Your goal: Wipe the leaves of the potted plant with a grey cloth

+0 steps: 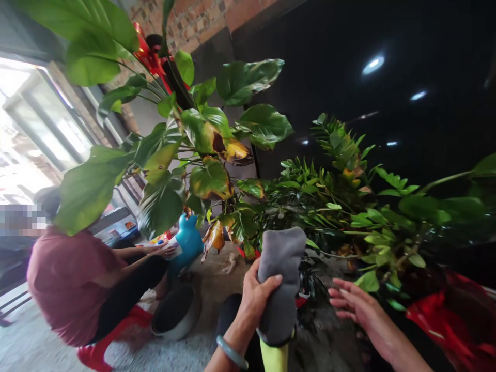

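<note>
My left hand (256,297), a pale green bangle on its wrist, is closed round a grey cloth (281,281) that hangs over a yellow-green thing (274,357); what that thing is I cannot make out. To the right, my right hand (358,305) lies flat with its fingers stretched toward the cloth, holding nothing. Both hands sit just below a potted plant with big green and yellowing leaves (201,150) and a bushy small-leaved plant (349,206).
Another person in a maroon top (73,284) crouches on a red stool (96,351) at the left, hands near a blue vase (189,240). A grey round pot (176,312) stands on the floor. Red wrapping (445,315) lies at the right; a dark glossy wall is behind.
</note>
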`<state>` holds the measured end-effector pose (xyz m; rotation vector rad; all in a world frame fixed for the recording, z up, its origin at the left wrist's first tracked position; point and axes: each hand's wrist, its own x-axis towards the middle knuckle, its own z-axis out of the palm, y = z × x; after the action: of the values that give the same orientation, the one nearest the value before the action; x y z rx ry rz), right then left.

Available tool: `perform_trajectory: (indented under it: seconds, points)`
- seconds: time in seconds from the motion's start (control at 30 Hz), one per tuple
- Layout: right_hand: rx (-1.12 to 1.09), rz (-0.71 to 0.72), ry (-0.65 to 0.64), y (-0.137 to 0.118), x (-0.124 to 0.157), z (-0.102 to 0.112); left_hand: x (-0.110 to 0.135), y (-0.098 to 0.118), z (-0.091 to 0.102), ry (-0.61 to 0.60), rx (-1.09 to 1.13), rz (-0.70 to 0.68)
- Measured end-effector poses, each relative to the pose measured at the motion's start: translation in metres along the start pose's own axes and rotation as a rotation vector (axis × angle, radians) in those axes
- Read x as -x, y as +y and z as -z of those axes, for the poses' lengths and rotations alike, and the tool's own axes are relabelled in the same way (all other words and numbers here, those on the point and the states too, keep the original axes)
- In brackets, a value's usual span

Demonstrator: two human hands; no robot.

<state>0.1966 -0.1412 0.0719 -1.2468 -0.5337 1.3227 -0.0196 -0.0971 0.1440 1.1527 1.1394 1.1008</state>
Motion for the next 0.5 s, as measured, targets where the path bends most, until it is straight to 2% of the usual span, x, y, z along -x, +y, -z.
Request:
perform_trajectory:
  seconds: [0.1,0.17,0.27,0.43,0.5]
  points:
    - [0.013,0.160,-0.089,0.004,0.015,-0.026,0.006,0.005,-0.007,0.086,0.157,-0.005]
    - [0.111,0.241,-0.115,0.011,0.023,-0.045,0.012,0.000,-0.018,0.043,0.304,0.009]
    - [0.318,0.281,-0.053,0.025,0.028,-0.061,0.025,-0.014,-0.033,-0.074,0.458,0.037]
    - [0.379,0.345,0.055,0.043,0.033,-0.051,0.039,-0.028,-0.042,-0.152,0.513,0.131]
    - [0.388,0.307,0.081,0.051,0.036,-0.042,0.040,-0.030,-0.043,-0.182,0.479,0.163]
